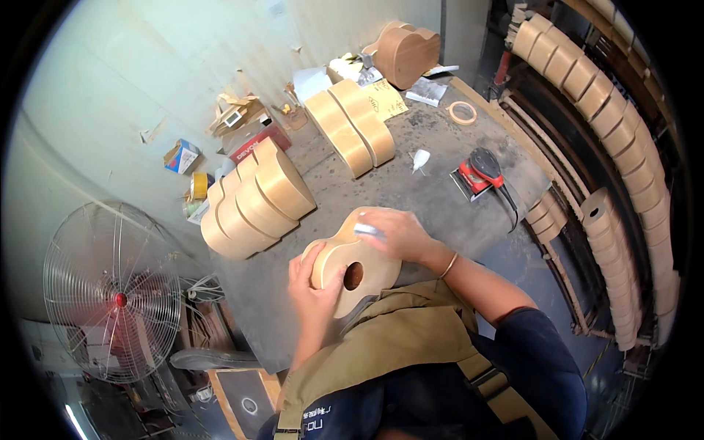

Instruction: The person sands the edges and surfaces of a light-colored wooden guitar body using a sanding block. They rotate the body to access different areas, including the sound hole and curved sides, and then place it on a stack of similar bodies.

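A pale wooden guitar body (378,268) with a round soundhole rests at the near edge of the table, against my apron. My left hand (312,282) grips its left end, thumb on the top and fingers over the edge. My right hand (396,235) holds a small whitish pad (369,231) against the upper part of the body. Nearby are a white plastic bottle (419,159) and a red-and-black sander (477,174) with a cable.
Stacked guitar bodies (253,205), (348,125) and darker bodies (407,59) stand on the grey table (264,315), with boxes (183,155), papers and a tape ring (462,112). A wire fan (110,293) is at left. Racks with rows of curved wooden pieces (579,81) line the right.
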The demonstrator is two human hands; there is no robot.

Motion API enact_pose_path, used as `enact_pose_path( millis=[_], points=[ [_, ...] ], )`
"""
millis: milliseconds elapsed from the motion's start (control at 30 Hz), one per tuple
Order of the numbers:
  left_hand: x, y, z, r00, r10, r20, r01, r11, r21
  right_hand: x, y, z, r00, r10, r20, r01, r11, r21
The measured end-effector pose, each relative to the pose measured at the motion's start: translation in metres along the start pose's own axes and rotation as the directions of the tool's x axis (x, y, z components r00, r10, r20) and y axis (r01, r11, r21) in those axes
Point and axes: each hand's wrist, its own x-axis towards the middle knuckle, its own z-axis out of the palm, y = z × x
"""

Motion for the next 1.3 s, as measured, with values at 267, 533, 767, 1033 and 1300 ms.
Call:
enact_pose_path(
  millis=[267,533,767,1033,1300],
  points=[
    [0.003,-0.005,0.001,0.998,0.001,-0.070,0.003,0.999,0.053,-0.017,-0.017,0.039,0.957,0.176,-0.230,-0.201,0.975,-0.094],
    [-0.001,0.010,0.024,0.990,-0.053,-0.134,0.072,0.986,0.148,0.002,-0.089,0.040,0.966,0.087,-0.242,-0.046,0.985,0.169],
    [0.001,0.005,0.022,0.991,0.006,-0.133,0.012,0.991,0.134,-0.006,-0.063,0.041,0.911,0.357,-0.208,-0.313,0.925,0.217],
    [0.000,0.004,0.018,0.993,-0.002,-0.116,0.014,0.995,0.104,-0.017,-0.037,0.047,0.957,0.174,-0.231,-0.145,0.980,0.136],
    [-0.005,-0.003,0.009,0.994,0.070,-0.088,-0.061,0.993,0.098,0.004,0.044,0.019,0.883,0.461,-0.090,-0.468,0.879,-0.088]
  ],
)
